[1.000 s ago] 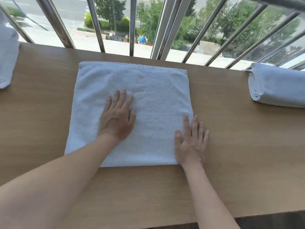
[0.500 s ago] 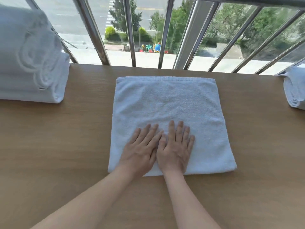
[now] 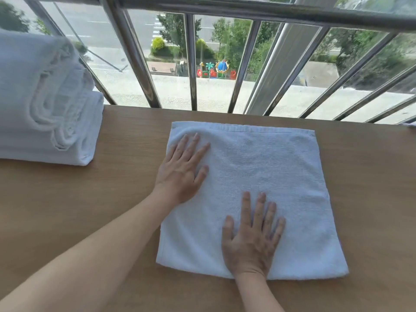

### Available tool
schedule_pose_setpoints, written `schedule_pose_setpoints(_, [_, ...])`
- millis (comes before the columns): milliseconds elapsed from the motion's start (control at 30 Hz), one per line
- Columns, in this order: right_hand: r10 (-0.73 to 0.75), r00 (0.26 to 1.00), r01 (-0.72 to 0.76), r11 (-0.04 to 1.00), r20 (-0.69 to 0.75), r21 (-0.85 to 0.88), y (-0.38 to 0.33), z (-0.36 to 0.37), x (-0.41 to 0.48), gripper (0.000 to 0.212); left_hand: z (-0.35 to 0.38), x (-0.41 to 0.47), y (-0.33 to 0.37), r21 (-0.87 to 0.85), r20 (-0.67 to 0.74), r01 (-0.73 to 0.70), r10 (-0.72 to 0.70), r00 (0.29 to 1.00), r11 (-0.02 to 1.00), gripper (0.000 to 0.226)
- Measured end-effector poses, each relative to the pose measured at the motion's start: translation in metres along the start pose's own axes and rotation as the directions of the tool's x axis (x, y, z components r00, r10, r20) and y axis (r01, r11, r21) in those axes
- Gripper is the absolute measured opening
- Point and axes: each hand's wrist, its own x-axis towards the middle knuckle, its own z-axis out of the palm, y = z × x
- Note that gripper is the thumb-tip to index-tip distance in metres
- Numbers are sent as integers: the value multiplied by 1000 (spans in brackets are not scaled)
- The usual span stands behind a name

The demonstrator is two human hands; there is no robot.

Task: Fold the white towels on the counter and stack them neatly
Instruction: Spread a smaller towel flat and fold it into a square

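Okay, mid-fold. One white towel lies flat in the middle of the wooden counter. It is roughly square and its near edge looks doubled, so I judge it has at least one fold in it. My left hand lies flat on its far left part, fingers straight and a bit spread, heel of the palm over the towel's left edge. My right hand lies flat on the near middle, fingers straight and splayed, wrist crossing the near edge. Neither hand grips anything; both just press the cloth. Reads as smoothing.

Done so far: a stack of folded white towels sits at the far left of the counter, well apart from this one. Several layers, exact count unclear, and the frame cuts it off, so I cannot tell its footprint.

Left to do: this towel probably wants another fold to match, then goes on top of the stack. More towels may be waiting. A white scrap shows at the right frame edge, maybe another towel, but too little shows to say.

Around: a metal railing stands just behind the counter's far edge, with street, trees and a playground below. Nothing I can see blocks the way to the stack.
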Motion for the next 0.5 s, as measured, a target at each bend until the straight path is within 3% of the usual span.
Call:
schedule_pose_setpoints(267, [12,999,-12,1000,-44,5,-2,0,2,71,-17,53,-12,-31,24,133,-132,991,991,65])
schedule_pose_setpoints(400, [11,998,-11,1000,-61,4,-2,1,3,69,-5,5,39,-96,-44,-55,51,998,994,60])
schedule_pose_setpoints(500, [11,997,-11,1000,-73,1,-3,3,3,68,13,-31,61,-82,18,-47,48,999,996,60])
